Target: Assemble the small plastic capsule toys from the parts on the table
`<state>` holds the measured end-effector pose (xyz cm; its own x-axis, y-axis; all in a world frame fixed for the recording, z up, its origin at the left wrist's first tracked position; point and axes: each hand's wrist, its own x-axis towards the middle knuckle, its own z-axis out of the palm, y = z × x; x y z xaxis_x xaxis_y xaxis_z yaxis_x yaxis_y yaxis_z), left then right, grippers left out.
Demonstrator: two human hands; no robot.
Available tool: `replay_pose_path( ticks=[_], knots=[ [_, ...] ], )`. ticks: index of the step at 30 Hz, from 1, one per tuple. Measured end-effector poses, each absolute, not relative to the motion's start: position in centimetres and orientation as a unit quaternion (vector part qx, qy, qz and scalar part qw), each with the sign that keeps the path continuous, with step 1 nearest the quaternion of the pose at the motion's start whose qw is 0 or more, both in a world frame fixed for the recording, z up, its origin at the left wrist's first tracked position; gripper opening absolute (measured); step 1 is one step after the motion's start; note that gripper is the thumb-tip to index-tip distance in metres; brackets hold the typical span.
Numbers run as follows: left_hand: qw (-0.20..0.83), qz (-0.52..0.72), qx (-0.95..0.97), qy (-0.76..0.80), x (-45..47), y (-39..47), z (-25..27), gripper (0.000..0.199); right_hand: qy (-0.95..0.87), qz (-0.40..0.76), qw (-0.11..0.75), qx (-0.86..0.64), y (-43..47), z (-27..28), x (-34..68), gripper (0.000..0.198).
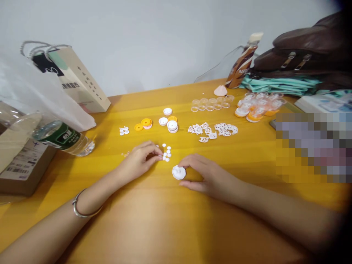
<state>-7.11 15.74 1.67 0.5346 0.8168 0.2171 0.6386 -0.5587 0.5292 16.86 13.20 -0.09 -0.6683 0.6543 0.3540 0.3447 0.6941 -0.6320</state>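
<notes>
My left hand (pixel 144 157) reaches to a small group of white discs (pixel 168 148), thumb and forefinger pinched together at its left edge. A sliver of white shows between those fingertips, seemingly one of the discs. My right hand (pixel 206 174) has its forefinger and thumb around a white round plastic part (pixel 179 172) with a raised centre, close to the tabletop. Behind the discs are white and orange round caps (pixel 172 125). White wheel-shaped cutouts (pixel 205 129) lie to the right of them.
Clear plastic cups (pixel 211 103) stand in rows farther back, near assembled orange-and-clear pieces (pixel 258 104). A water bottle (pixel 66 138) and a cardboard box (pixel 24 168) flank the left side. A drink bottle (pixel 243 62) and brown bag (pixel 305 47) stand at the back right.
</notes>
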Motion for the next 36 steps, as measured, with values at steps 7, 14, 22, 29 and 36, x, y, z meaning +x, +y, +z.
replay_pose_path(
  ticks=[7, 14, 22, 29, 36],
  knots=[
    [0.019, 0.206, 0.911, 0.358, -8.1, 15.6, 1.5, 0.014, -0.83, 0.258, 0.382, -0.315, 12.8, 0.3, 17.3, 0.022],
    [0.061, 0.299, 0.901, 0.308, -5.8, 12.5, 2.0, 0.019, -0.825, 0.247, 0.427, -0.275, 12.5, 0.8, 17.5, 0.014],
    [0.184, 0.366, 0.853, 0.325, -3.3, 10.6, 1.6, 0.016, -0.857, 0.232, 0.414, -0.201, 12.4, 0.4, 17.3, 0.02],
    [0.196, 0.277, 0.868, 0.363, -3.6, 11.6, 1.3, 0.035, -0.862, 0.238, 0.374, -0.246, 12.8, -0.4, 17.6, 0.017],
    [0.246, 0.26, 0.861, 0.362, -3.6, 11.8, 1.0, 0.027, -0.887, 0.198, 0.322, -0.267, 12.8, -0.2, 17.9, 0.014]
  ],
)
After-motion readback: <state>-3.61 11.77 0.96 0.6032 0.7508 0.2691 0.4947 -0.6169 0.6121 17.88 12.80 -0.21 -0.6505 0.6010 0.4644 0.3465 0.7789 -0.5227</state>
